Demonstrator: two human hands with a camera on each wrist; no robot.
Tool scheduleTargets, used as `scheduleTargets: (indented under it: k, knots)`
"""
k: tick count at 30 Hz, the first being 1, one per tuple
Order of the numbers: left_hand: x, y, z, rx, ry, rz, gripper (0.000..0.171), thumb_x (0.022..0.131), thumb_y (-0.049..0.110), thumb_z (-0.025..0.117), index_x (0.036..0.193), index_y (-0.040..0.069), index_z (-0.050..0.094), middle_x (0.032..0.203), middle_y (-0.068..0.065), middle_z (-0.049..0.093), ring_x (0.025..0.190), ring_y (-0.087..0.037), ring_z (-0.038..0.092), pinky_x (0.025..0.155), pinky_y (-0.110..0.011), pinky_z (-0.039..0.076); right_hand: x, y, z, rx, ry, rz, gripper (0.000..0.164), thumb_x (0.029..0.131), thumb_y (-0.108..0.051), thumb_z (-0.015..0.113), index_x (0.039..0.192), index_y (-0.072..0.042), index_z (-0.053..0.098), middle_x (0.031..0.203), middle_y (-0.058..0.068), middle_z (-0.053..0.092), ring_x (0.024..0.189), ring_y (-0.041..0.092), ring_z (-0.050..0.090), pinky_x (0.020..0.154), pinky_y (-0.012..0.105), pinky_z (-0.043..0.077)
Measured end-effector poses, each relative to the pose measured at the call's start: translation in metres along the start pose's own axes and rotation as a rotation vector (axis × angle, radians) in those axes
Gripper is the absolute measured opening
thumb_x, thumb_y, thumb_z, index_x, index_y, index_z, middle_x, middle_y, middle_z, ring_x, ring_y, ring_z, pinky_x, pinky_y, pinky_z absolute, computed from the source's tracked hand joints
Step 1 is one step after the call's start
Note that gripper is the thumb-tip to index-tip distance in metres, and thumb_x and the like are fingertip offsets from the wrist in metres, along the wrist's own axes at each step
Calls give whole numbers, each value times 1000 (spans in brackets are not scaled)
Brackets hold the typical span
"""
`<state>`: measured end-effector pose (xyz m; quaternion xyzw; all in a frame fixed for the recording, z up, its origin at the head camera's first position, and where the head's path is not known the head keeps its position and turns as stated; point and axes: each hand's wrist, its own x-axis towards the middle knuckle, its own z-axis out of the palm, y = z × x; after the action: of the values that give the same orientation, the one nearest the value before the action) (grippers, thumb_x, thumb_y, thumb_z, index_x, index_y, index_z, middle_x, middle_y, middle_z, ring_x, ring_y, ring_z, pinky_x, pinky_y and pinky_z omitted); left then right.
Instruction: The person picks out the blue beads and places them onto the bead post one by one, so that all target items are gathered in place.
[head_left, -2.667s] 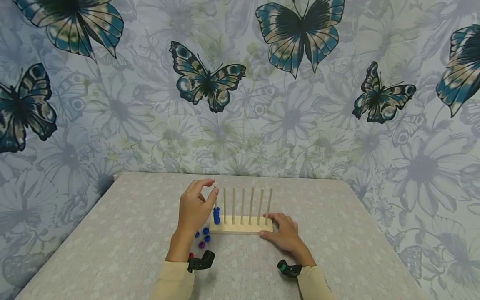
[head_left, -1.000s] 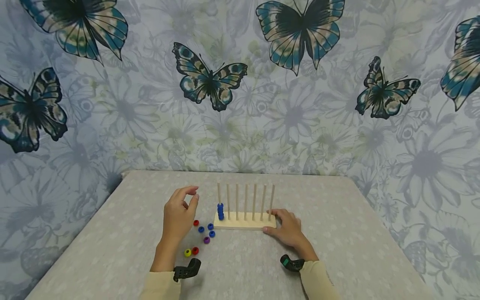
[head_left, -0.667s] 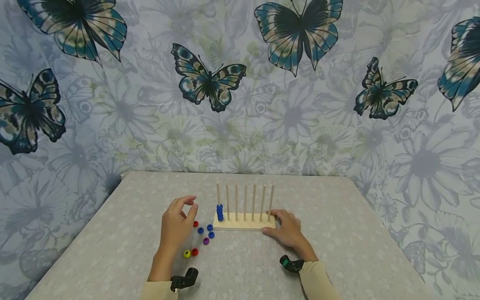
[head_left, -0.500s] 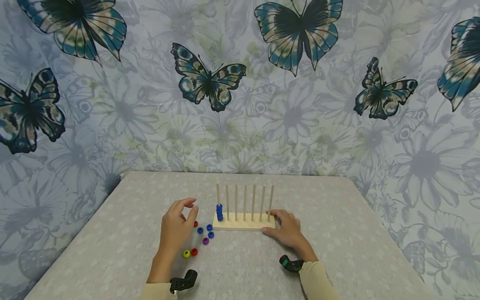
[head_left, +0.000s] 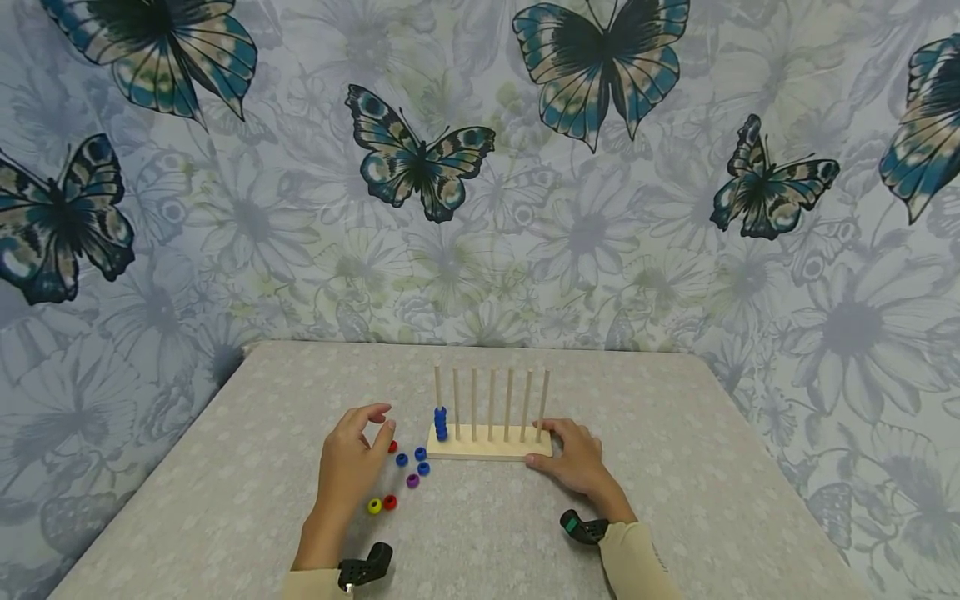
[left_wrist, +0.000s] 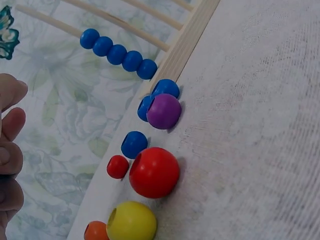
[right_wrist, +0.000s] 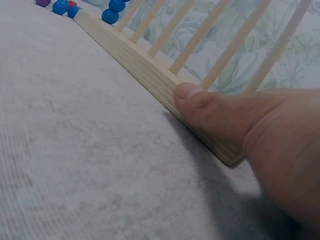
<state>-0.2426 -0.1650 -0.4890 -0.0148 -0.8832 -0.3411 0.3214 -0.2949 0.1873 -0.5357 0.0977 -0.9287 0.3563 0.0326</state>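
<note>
A pale wooden peg stand (head_left: 487,444) with a row of upright pegs stands on the table. Its leftmost peg carries a stack of blue beads (left_wrist: 116,54). My right hand (head_left: 573,457) grips the stand's right end, with the thumb (right_wrist: 200,102) along the front edge. My left hand (head_left: 348,458) hovers left of the stand near loose beads, thumb and forefinger apart, nothing visible between them. Close by lie a red bead (head_left: 393,447), several blue beads (head_left: 402,460) and a purple bead (head_left: 412,481). Nearer me are another red bead (head_left: 390,502) and a yellow bead (head_left: 374,506).
An orange bead (left_wrist: 96,231) shows beside the yellow one in the left wrist view. A light patterned cloth covers the table (head_left: 637,417). Behind its far edge rises a wall (head_left: 480,275) with butterflies and flowers. The other pegs (head_left: 492,404) bear no beads.
My left hand has left the top of the leftmost peg, moved left, and lowered toward the loose beads. The blue stack stays on its peg. My right hand keeps its grip on the stand.
</note>
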Motion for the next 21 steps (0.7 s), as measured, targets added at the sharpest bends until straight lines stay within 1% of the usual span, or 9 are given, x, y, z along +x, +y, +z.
scheduleTargets:
  k: [5, 13, 21]
  knots:
    - [-2, -2, -1, 21, -28, -21, 25, 93, 23, 72, 117, 18, 71, 100, 1, 70, 57, -9, 44, 52, -23, 39, 0, 0, 0, -6, 1, -1, 64, 77, -56, 81, 131, -28, 62, 138, 0, 58, 123, 26, 48, 96, 51, 30]
    - [-4, -6, -3, 96, -138, -43, 30, 95, 29, 69, 123, 19, 68, 102, 0, 70, 61, -11, 43, 56, -24, 38, -1, -3, 0, -12, -3, 1, 62, 78, -55, 81, 132, -28, 62, 139, 1, 58, 123, 26, 48, 95, 50, 31]
    - [-4, -10, -5, 102, -183, -62, 33, 95, 30, 69, 126, 19, 67, 104, -1, 70, 60, -12, 42, 57, -25, 39, 0, -2, 1, -10, -6, 3, 63, 78, -56, 80, 132, -29, 61, 139, 0, 57, 123, 25, 48, 94, 48, 30]
